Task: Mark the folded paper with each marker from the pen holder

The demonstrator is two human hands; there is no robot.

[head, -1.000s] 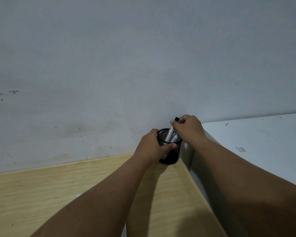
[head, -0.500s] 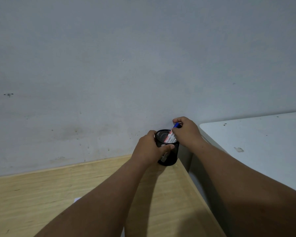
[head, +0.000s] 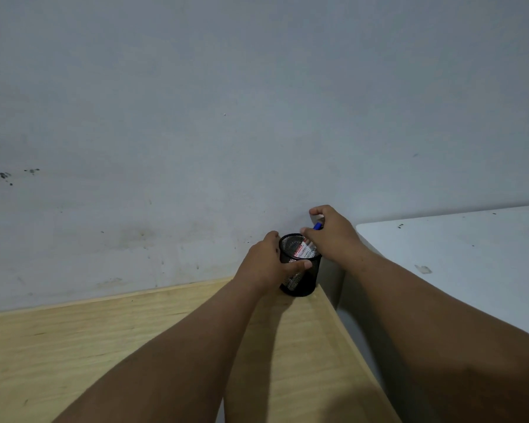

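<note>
A black mesh pen holder point(head: 300, 283) stands at the far right corner of the wooden desk point(head: 74, 346), against the wall. My left hand point(head: 268, 264) is wrapped around its left side, thumb across the front. My right hand point(head: 333, 235) hovers over its rim, fingers pinched on a blue-capped marker point(head: 318, 226) that leans out of the holder. White marker barrels with red print point(head: 305, 250) show inside the holder. My forearms hide the folded paper.
A white table point(head: 458, 264) adjoins the desk on the right, a little higher, with a narrow gap between them. A grey, stained wall point(head: 196, 132) rises directly behind the holder.
One second ago my right hand held a black-capped marker at the holder. Now its fingers are on a blue-capped one. My left hand has stayed on the holder.
</note>
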